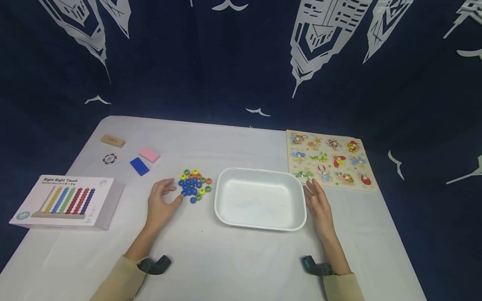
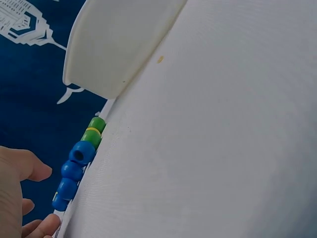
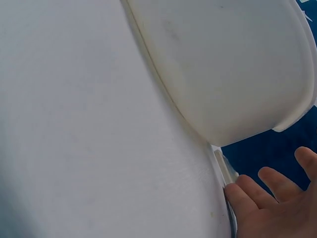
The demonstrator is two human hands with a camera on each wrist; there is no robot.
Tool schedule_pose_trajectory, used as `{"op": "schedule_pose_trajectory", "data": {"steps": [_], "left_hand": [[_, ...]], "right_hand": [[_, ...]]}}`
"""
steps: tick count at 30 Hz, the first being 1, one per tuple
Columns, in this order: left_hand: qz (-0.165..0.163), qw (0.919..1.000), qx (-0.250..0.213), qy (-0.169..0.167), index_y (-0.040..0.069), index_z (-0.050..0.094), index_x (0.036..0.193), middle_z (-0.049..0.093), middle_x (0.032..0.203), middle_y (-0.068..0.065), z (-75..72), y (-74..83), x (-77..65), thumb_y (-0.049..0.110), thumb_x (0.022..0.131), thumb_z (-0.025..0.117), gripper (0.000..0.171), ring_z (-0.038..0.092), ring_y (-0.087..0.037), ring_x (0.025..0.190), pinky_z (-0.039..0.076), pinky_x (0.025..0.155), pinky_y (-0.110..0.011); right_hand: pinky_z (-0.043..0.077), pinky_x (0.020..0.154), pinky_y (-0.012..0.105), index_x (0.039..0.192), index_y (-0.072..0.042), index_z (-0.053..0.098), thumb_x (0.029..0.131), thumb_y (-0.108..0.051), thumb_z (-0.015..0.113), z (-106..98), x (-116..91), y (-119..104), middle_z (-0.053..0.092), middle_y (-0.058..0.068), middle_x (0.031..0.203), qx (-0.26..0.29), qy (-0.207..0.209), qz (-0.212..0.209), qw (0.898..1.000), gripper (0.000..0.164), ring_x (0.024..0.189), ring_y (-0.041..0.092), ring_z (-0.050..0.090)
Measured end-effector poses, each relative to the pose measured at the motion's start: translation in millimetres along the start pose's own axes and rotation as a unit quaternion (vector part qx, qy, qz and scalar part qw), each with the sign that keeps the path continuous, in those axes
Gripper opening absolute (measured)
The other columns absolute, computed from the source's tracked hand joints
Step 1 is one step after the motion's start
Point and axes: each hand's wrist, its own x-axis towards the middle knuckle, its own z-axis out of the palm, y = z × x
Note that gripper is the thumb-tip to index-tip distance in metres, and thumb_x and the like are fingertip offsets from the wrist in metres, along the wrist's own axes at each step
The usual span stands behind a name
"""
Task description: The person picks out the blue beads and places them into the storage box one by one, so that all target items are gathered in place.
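Observation:
A loose heap of small round beads (image 1: 193,184), mostly blue with some green, yellow and orange, lies on the white table. Just left of it is my left hand (image 1: 162,202), thumb and fingers spread apart, thumb tip at the edge of the heap. Blue beads (image 2: 72,170) and green ones show beside that hand in the left wrist view. To the right of the beads stands a white rectangular tray (image 1: 260,200) with nothing in it. My right hand (image 1: 320,207) is beside the tray's right end, fingers extended and holding nothing; the right wrist view shows its fingertips (image 3: 267,173) near the tray.
An insect puzzle board (image 1: 331,161) lies behind the right hand. At the left are a boxed bead toy (image 1: 67,202), a wooden block (image 1: 113,141), a round chip (image 1: 110,159), a blue block (image 1: 139,166) and a pink block (image 1: 149,155). A dark patterned cloth hangs behind.

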Motion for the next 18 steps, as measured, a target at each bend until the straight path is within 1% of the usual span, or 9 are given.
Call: {"op": "schedule_pose_trajectory", "data": {"steps": [2, 4, 9, 12, 15, 18], "left_hand": [[0.003, 0.9999, 0.010, -0.006, 0.009, 0.050, 0.117, 0.047, 0.113, -0.005, 1.3, -0.2, -0.2, 0.016, 0.071, 0.071, 0.051, 0.051, -0.019, 0.098, 0.041, 0.088, -0.039], [0.001, 0.9999, 0.010, -0.009, 0.008, 0.052, 0.115, 0.046, 0.116, -0.006, 1.9, -0.2, -0.4, 0.016, 0.071, 0.072, 0.049, 0.051, -0.020, 0.097, 0.040, 0.087, -0.040], [-0.005, 0.9997, 0.013, -0.018, 0.007, 0.057, 0.109, 0.044, 0.119, -0.007, 3.2, -1.4, -1.5, 0.018, 0.069, 0.073, 0.044, 0.050, -0.020, 0.096, 0.038, 0.088, -0.041], [0.003, 0.9996, 0.020, -0.019, 0.005, 0.060, 0.104, 0.045, 0.116, -0.008, 5.0, -1.6, -1.7, 0.017, 0.068, 0.074, 0.041, 0.048, -0.023, 0.101, 0.037, 0.090, -0.043], [0.014, 0.9991, 0.038, -0.014, 0.003, 0.063, 0.098, 0.047, 0.112, -0.009, 7.2, -0.7, -1.3, 0.018, 0.068, 0.074, 0.035, 0.046, -0.027, 0.105, 0.035, 0.091, -0.044], [0.024, 0.9980, 0.058, -0.006, 0.004, 0.066, 0.093, 0.049, 0.109, -0.009, 9.7, -0.5, -0.8, 0.017, 0.068, 0.074, 0.030, 0.046, -0.027, 0.105, 0.035, 0.091, -0.044]], "right_hand": [[0.032, 0.099, 0.029, 0.141, -0.018, 0.020, 0.096, -0.015, 0.030, 0.5, -0.4, 0.3, 0.025, 0.018, 0.143, -0.003, -0.006, 0.000, 1.000, 0.047, 0.128, 0.037, 0.028], [0.032, 0.099, 0.028, 0.141, -0.017, 0.020, 0.095, -0.015, 0.030, 1.2, -0.6, 0.4, 0.026, 0.017, 0.142, -0.008, -0.011, -0.001, 1.000, 0.047, 0.127, 0.036, 0.029], [0.032, 0.100, 0.028, 0.140, -0.012, 0.022, 0.095, -0.015, 0.032, 2.3, -2.5, 1.8, 0.030, 0.014, 0.141, -0.019, -0.008, 0.011, 1.000, 0.047, 0.127, 0.032, 0.033], [0.032, 0.099, 0.020, 0.140, -0.013, 0.024, 0.095, -0.016, 0.034, 2.1, -3.9, 2.3, 0.032, 0.010, 0.141, -0.033, -0.004, 0.019, 0.999, 0.046, 0.126, 0.028, 0.035], [0.032, 0.096, 0.012, 0.138, -0.014, 0.029, 0.094, -0.019, 0.037, 2.2, -3.6, 2.1, 0.036, 0.005, 0.140, -0.059, -0.005, 0.017, 0.998, 0.045, 0.125, 0.018, 0.038], [0.031, 0.093, 0.009, 0.136, -0.014, 0.033, 0.094, -0.020, 0.038, 2.8, -2.9, 0.5, 0.039, 0.004, 0.138, -0.076, -0.007, 0.008, 0.997, 0.043, 0.123, 0.005, 0.039]]}}
